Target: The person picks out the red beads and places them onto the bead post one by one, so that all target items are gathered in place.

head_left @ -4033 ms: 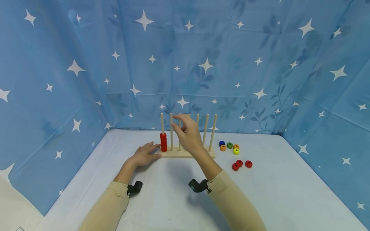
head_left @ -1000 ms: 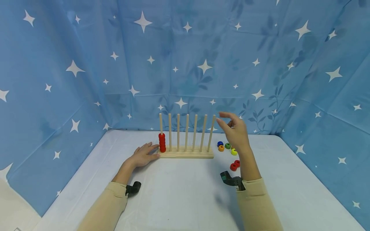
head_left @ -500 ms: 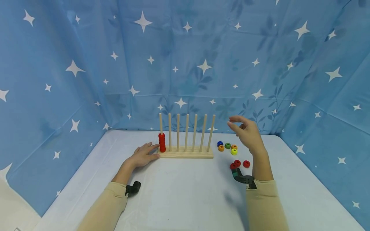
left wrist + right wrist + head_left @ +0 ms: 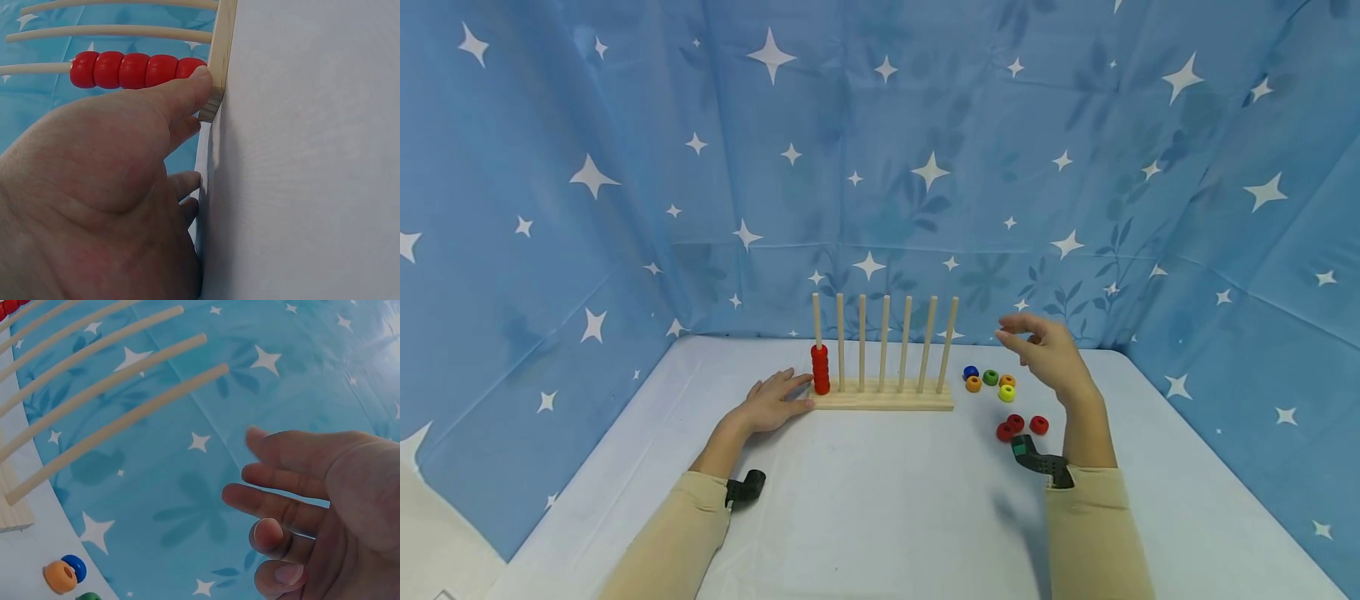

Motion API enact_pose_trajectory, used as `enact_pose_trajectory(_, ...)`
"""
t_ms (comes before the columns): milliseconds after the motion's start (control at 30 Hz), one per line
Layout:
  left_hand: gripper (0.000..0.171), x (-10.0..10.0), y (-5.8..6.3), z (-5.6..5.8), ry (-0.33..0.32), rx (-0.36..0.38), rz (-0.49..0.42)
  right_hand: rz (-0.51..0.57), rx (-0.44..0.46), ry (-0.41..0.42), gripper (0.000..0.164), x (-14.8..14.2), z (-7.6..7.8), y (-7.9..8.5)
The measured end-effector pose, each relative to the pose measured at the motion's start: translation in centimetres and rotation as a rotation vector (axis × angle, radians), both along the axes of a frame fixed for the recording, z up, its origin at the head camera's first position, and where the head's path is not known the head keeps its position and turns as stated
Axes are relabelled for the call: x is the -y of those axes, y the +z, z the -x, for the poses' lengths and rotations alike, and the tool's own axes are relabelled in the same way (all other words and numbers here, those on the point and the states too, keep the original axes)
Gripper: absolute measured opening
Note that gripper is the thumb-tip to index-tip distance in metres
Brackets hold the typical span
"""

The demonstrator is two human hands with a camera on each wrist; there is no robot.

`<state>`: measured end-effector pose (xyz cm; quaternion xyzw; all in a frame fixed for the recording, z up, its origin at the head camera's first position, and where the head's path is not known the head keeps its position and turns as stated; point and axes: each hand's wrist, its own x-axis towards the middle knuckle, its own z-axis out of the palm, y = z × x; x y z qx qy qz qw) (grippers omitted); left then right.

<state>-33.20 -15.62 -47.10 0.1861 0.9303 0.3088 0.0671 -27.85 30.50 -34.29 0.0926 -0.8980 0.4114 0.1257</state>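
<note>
Wooden peg rack (image 4: 887, 402) near the far edge of the white table (image 4: 880, 508), about midway along, and seven pegs (image 4: 884, 342) stand in it! On the leftmost peg (image 4: 817, 318), five red beads (image 4: 821, 370) in a stack, the lowest down at the rack's base. The left hand (image 4: 771, 406) is at that end, fingers spread and fairly straight, thumb and forefinger touching the base. Over to the right hand (image 4: 1051, 350), raised beyond the rack's right end, half open, fingers loosely bent, thumb apart from them, gripping nothing. Towards the far right corner eight more lie loose: one blue bead (image 4: 971, 372) against one of two orange beads (image 4: 973, 384), one green bead (image 4: 991, 377), one yellow bead (image 4: 1007, 393), then, closer to the near edge, three red loose beads (image 4: 1039, 425), two seemingly touching, the third just beside. Behind the far edge hangs blue star-print cloth (image 4: 880, 167).
</note>
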Motion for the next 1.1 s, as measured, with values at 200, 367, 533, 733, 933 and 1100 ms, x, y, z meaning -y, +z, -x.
enact_pose_trajectory(200, 0.068, 0.0, -0.1, 0.1, 0.001, -0.003, 0.004, -0.036, 0.045, 0.011, 0.045, -0.9, 0.4, -0.8)
enact_pose_trajectory(367, 0.068, 0.0, 0.2, 0.1, 0.003, 0.01, 0.011, -0.05, 0.113, 0.009, 0.044, -1.6, 0.8, -1.6)
enact_pose_trajectory(533, 0.067, -0.1, 0.5, 0.0, 0.011, 0.022, 0.009, -0.044, 0.205, -0.002, 0.045, -2.3, 1.4, -2.5)
enact_pose_trajectory(733, 0.066, -0.1, 0.2, 0.1, 0.011, 0.003, 0.01, -0.027, 0.302, -0.012, 0.042, -2.8, 2.1, -3.9)
enact_pose_trajectory(933, 0.066, -0.2, 0.5, 0.1, 0.009, 0.012, 0.016, -0.037, 0.344, -0.016, 0.041, -3.4, 2.2, -4.9)
enact_pose_trajectory(1100, 0.066, -0.1, 0.5, 0.1, 0.009, 0.02, 0.014, -0.039, 0.369, -0.021, 0.04, -3.8, 2.2, -5.2)
